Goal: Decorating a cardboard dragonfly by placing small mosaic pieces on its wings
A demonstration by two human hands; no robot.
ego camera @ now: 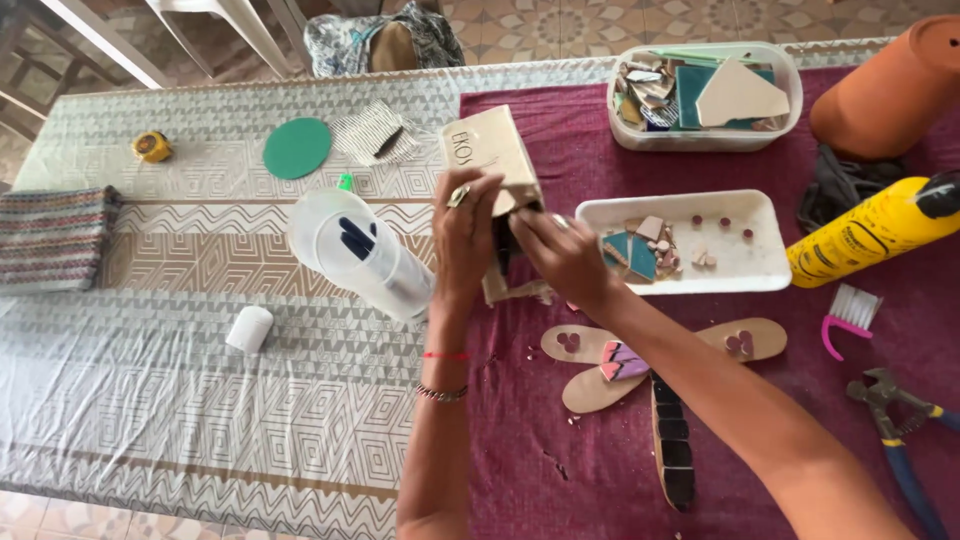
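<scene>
Lying nearest: a wooden dragonfly cutout (640,370) sits flat on the maroon cloth (560,140), one wing bearing a pink and purple shard (623,361), its tail covered with dark square tiles (675,450).
Right edge: blue-handled nippers (900,440) rest on the cloth, with a small pink brush (850,315) just beyond them.
Left side: a white cap (249,328) stands alone on the patterned tabletop (200,400).
Left hand: the left hand (465,235), ring on one finger, is clamped around the near side of a tan cardboard box (490,150) held tilted above the cloth's edge.
Right hand: the right hand (565,255) presses its fingers together against the box's lower end, where a dark opening shows.
Beside the box: a clear plastic jar (365,255) lies tipped to the left of the hands, dark pieces inside.
Right of the hands: a white tray (740,265) holds a few tile bits; a yellow spray can (870,235) lies past it.
Farther: a green disc (297,148), a yellow tape measure (152,147), a striped folded cloth (50,235).
Farthest: a clear tub of tile shards (700,95) and a terracotta pot (890,90) on its side.
</scene>
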